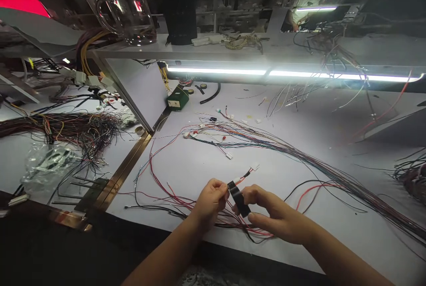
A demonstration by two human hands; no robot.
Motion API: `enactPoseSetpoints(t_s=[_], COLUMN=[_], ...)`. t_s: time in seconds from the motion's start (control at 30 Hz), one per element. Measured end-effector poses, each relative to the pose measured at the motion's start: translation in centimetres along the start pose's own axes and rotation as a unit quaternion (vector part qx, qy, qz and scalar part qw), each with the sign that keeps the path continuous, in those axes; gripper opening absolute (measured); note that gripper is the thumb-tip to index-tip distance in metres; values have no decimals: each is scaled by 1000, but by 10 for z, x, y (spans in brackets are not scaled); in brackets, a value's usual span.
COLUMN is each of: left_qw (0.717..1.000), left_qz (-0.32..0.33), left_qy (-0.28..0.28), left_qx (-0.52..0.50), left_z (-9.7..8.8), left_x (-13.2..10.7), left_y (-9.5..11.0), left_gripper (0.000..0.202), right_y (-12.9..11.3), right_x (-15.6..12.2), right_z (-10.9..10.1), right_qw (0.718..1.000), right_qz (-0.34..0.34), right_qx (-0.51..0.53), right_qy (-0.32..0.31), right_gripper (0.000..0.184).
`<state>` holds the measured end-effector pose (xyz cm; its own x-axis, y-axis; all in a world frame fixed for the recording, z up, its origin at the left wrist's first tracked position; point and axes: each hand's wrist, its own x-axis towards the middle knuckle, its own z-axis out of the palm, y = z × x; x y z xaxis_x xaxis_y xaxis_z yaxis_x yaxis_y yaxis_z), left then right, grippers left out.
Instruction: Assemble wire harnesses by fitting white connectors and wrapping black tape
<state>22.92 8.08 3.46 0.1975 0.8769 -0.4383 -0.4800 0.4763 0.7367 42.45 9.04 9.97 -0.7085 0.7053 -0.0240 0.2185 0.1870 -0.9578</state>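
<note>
My left hand (210,201) is closed in a pinch on red and black wires right where they enter a black rectangular connector block (238,198). My right hand (271,213) grips that block between thumb and fingers, just above the white table (199,166). A short lead runs from the block up to a small white plug (254,167). Under both hands lie loose red and black wires (173,197).
A long bundle of coloured wires (299,155) crosses the table to the right edge. A green box (178,99) stands at the back under a light strip (266,73). A brass rail (129,164) divides off a left bench piled with wire harnesses (73,128). A person works far behind the shelf.
</note>
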Motion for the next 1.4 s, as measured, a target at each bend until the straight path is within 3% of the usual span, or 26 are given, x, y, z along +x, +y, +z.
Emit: enactPoseSetpoints(t_s=[0.13,0.23,0.37,0.47,0.53,0.67,0.8,0.87,0.97,1.03,1.1,1.2,1.3,1.4], left_qw=[995,995,991,944,926,955,986,994,993,991,990,987,985,988], left_qz=[-26,-37,38,139,146,120,89,55,38,40,69,116,99,91], left_qy=[-33,-49,-59,-8,5,-34,12,42,96,122,110,72,52,28], left_qx=[-91,-84,111,299,349,270,138,84,52,42,47,90,130,122], left_z=[1,4,-1,-9,-14,-17,-18,-20,-25,-27,-29,-32,-37,-42], left_x=[-6,-11,-10,-4,0,3,8,14,21,22,18,7,-5,-14], left_y=[4,5,9,18,24,29,21,18,20,25,31,36,40,44], left_gripper=[33,31,35,26,24,29,36,41,48,48,44,39,37,31], right_y=[29,37,32,28,26,25,25,16,-10,-24,-22,15,65,85], right_x=[9,23,38,46,52,65,75,74,67,63,63,65,63,57], right_z=[17,15,8,10,13,17,27,42,68,73,59,19,-12,-14], right_qw=[992,985,981,959,937,915,899,883,855,846,864,871,856,852], right_qz=[89,133,107,59,22,-9,-12,-59,-241,-341,-307,-166,-79,-47], right_qx=[-32,-22,-141,-265,-339,-397,-424,-452,-458,-410,-398,-448,-502,-510], right_qy=[86,110,81,77,78,76,111,110,35,-1,28,115,94,106], right_gripper=[16,28,18,16,18,24,26,25,23,24,23,26,45,47])
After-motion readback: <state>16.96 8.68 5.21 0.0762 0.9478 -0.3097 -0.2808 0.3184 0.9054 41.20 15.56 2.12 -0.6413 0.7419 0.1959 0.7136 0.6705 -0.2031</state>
